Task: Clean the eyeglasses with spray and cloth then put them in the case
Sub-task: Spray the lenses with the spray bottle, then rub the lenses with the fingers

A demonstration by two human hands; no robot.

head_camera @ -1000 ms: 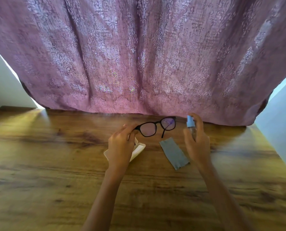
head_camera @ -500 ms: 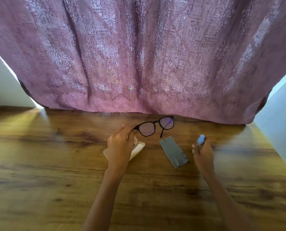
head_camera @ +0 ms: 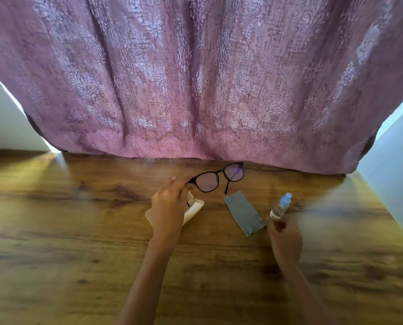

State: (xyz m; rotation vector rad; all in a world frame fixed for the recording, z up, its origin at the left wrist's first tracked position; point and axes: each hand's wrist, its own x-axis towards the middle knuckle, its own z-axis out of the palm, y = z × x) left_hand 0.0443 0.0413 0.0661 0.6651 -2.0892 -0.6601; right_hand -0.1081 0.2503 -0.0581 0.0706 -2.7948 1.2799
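My left hand (head_camera: 168, 205) holds black-framed eyeglasses (head_camera: 218, 178) by their left corner, raised above the table with the lenses facing me. Under that hand lies a cream-white glasses case (head_camera: 194, 211), mostly hidden. A grey cleaning cloth (head_camera: 244, 213) lies flat on the wood between my hands. My right hand (head_camera: 285, 240) grips the base of a small clear spray bottle (head_camera: 280, 206) with a light blue cap, low near the table to the right of the cloth, tilted a little to the right.
The wooden table (head_camera: 78, 242) stretches wide on both sides. A mauve patterned curtain (head_camera: 195, 78) hangs down to the table's far edge, just behind the glasses. Pale walls show at the far left and far right.
My right hand has dropped with the spray bottle from beside the glasses down to the table, right of the cloth. The left hand and glasses have stayed put.
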